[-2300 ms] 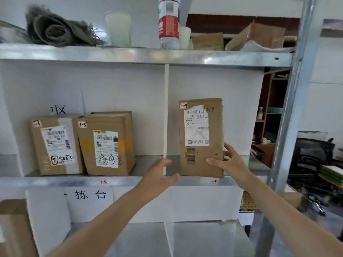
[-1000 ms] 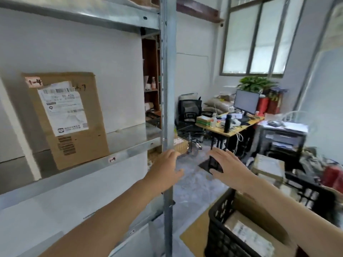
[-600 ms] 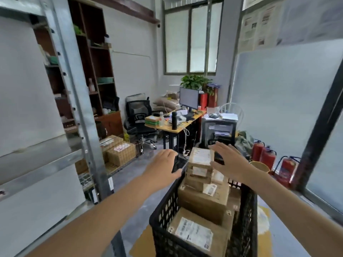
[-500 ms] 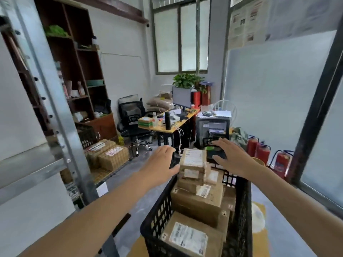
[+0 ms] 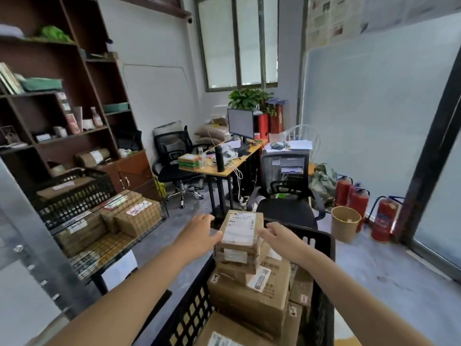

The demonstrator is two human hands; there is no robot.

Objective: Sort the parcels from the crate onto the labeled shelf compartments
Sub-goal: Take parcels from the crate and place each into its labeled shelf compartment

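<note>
A black plastic crate (image 5: 324, 248) stands in front of me, stacked with brown cardboard parcels. On top of the stack lies a small parcel (image 5: 240, 229) with a white label facing up. My left hand (image 5: 199, 233) is at its left side, fingers extended, fingertips at the box edge. My right hand (image 5: 277, 237) is at its right side, fingers straight and reaching the label's edge. Neither hand has curled round the parcel. A larger parcel (image 5: 252, 295) lies below it. Of the metal shelf only an upright (image 5: 35, 253) shows at the left; its compartments are out of view.
A wire cage with more boxes (image 5: 119, 221) and another black crate (image 5: 72, 193) sit on the left. A black office chair (image 5: 287, 208) stands just beyond my crate, a desk (image 5: 224, 166) behind it. A bin (image 5: 345, 227) and fire extinguishers (image 5: 383, 218) stand right.
My view swung right from the shelf, where a parcel was left in compartment 1-4, to the crate. Both hands came down and closed in on the top small parcel.
</note>
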